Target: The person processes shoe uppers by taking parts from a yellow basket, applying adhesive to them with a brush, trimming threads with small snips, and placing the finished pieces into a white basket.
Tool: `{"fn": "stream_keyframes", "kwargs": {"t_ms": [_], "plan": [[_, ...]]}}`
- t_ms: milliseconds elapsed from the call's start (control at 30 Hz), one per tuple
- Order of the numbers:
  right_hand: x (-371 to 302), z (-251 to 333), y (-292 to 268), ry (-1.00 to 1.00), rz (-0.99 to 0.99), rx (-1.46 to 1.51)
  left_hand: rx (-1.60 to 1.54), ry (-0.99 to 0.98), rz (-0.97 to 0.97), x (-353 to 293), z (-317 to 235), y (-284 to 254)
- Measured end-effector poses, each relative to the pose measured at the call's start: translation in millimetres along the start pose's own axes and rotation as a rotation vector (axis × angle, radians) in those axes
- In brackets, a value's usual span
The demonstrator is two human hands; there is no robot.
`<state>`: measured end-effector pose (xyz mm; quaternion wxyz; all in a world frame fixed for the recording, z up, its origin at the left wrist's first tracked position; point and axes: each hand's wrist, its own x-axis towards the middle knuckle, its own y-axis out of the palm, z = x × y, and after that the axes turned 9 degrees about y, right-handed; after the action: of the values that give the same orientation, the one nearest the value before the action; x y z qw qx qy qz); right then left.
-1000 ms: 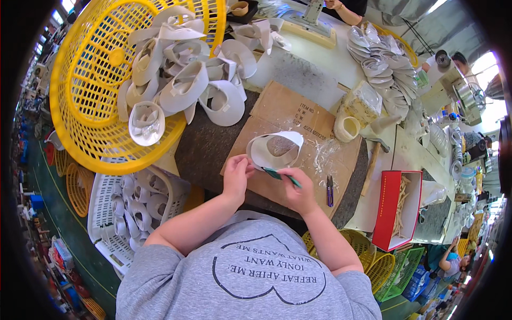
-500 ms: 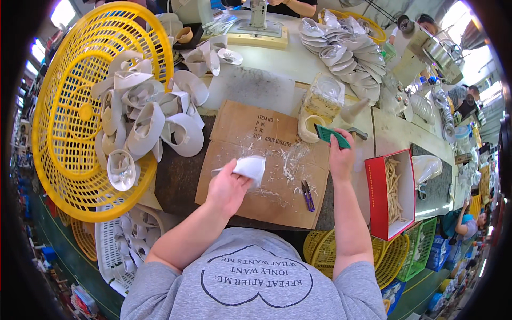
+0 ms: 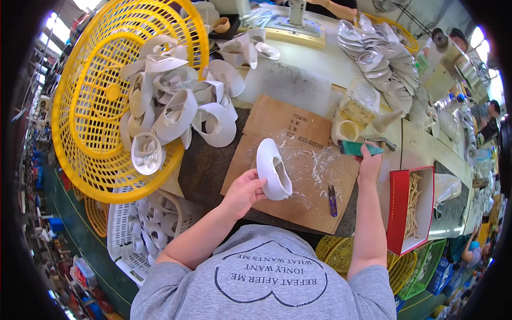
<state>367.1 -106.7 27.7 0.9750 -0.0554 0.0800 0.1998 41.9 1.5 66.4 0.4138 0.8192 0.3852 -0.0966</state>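
Observation:
A white shoe upper [image 3: 266, 173] is pinched at its lower left edge by my left hand [image 3: 244, 194]. Its opening is turned to the right, and it hangs a little above the flat brown cardboard sheet [image 3: 266, 128]. Closed around one end of a flat green brush [image 3: 352, 148] is my right hand [image 3: 369, 162], over the far right of the cardboard beside a cream round container [image 3: 349, 129]. Thread snippers with a purple handle [image 3: 333, 201] lie on the cardboard, among scattered white scraps [image 3: 322, 168].
More white uppers [image 3: 176, 114] pile against a big yellow basket [image 3: 80, 106] on the left. Further uppers fill a white crate [image 3: 120, 234] below. On the right stands a red box [image 3: 400, 213] with thin pale pieces. A sewing machine [image 3: 296, 16] and another person's arm [image 3: 341, 9] are beyond.
My left hand has turned the upper upright, so its opening now shows. The green brush is now tilted flatter in my right hand. The whole view has shifted, with the table appearing further right.

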Motion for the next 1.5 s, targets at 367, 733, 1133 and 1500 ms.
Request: {"fn": "stream_keyframes", "kwargs": {"t_ms": [367, 733, 1133, 1500], "plan": [[-98, 36, 116, -0.026, 0.694, -0.050, 0.058, 0.068, 0.008, -3, -1, 4], [-149, 52, 65, -1.149, 0.920, -0.273, -0.507, 0.064, 0.051, -4, -23, -11], [-175, -24, 102, 0.255, 0.399, 0.561, -0.724, 0.102, -0.056, -14, 4, -43], [-142, -48, 120, 0.079, 0.466, -0.054, -0.492, -0.063, -0.044, -37, 35, -89]]}}
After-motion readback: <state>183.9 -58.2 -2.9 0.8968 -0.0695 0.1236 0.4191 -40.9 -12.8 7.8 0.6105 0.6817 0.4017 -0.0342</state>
